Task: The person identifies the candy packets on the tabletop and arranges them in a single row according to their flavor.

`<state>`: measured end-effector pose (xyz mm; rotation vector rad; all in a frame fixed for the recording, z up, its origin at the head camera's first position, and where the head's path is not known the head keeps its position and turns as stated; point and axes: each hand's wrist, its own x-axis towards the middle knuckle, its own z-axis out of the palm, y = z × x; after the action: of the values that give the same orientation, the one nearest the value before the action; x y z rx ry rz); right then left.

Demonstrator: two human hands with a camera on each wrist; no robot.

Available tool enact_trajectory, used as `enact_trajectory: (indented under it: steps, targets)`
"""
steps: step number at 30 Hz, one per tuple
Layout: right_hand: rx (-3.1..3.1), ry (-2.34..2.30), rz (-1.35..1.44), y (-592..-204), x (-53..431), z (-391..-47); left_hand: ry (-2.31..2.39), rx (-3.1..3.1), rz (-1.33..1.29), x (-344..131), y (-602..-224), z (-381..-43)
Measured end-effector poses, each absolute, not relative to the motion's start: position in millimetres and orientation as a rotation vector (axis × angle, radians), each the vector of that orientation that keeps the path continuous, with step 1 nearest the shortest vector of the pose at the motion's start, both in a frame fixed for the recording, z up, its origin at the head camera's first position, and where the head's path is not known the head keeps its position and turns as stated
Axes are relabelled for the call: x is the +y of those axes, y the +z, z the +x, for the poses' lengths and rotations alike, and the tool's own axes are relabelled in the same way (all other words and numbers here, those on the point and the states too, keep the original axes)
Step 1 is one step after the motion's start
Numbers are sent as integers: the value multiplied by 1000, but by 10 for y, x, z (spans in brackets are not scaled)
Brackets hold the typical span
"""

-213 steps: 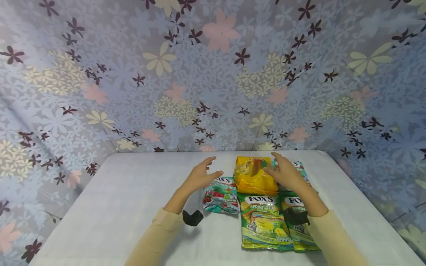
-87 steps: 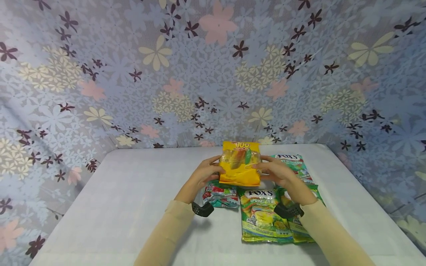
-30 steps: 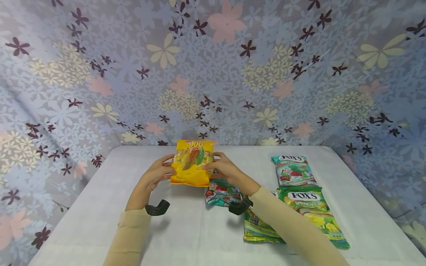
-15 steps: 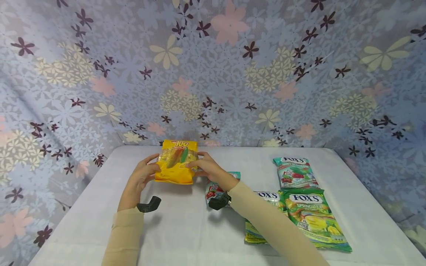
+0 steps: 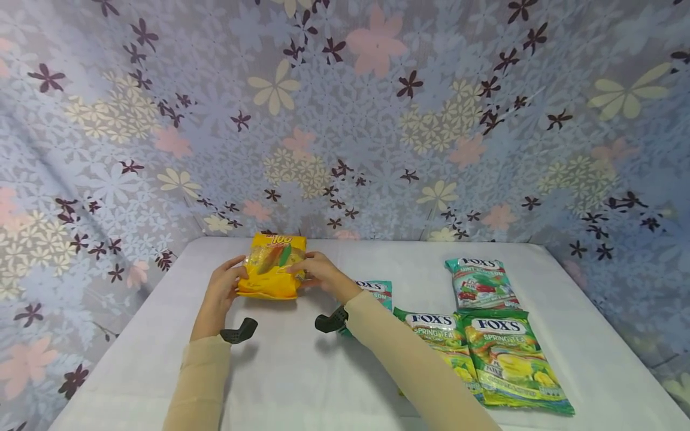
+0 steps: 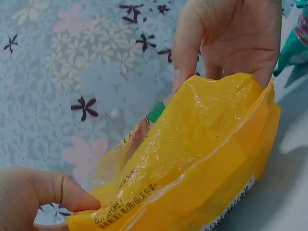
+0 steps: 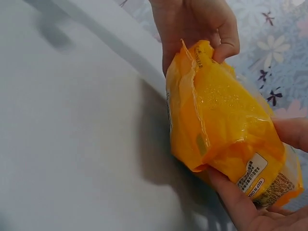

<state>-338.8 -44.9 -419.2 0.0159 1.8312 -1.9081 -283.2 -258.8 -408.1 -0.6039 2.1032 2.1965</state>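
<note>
A yellow candy bag (image 5: 274, 269) with a clear window is held between both hands at the back left of the white table. My left hand (image 5: 221, 290) grips its left side, thumb on the front near the lower corner. On the opposite side my right hand (image 5: 326, 276) holds the bag, its thumb on the front face. In the left wrist view the bag's yellow underside (image 6: 207, 125) shows, with printed text and a seam. The right wrist view shows the bag (image 7: 226, 110) close over the table, its shadow beside it.
A teal Fox's bag (image 5: 380, 293) lies partly hidden behind the right forearm. Another teal Fox's bag (image 5: 481, 284) is at the back right. Two green Fox's Spring Tea bags (image 5: 512, 359) (image 5: 433, 323) lie in front of it. A flowered cloth (image 5: 345, 120) stands behind the table (image 5: 291, 377).
Both hands reached the yellow bag, lifted it from among the Fox's bags and carried it left over the table. In the last half second it has moved slightly further left and lower.
</note>
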Motion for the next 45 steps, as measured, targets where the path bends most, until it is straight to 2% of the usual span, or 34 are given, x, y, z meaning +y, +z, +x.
enact_trajectory:
  steps: [15, 27, 37, 45]
  targets:
    - [1921, -1889, 31, -4337, -522, -3375, 2084, 2187, -646, -2629, -4228, -2884]
    - [1938, -1912, -49, -4270, -466, -3262, 1965, 2204, -516, -2642, -4223, -2858]
    - [1800, -1956, -172, -4130, -318, -3180, 1629, 2551, -422, -2539, -4012, -2803]
    - [1705, -2023, -280, -3945, -63, -3123, 1529, 2876, -202, -2081, -3721, -2705]
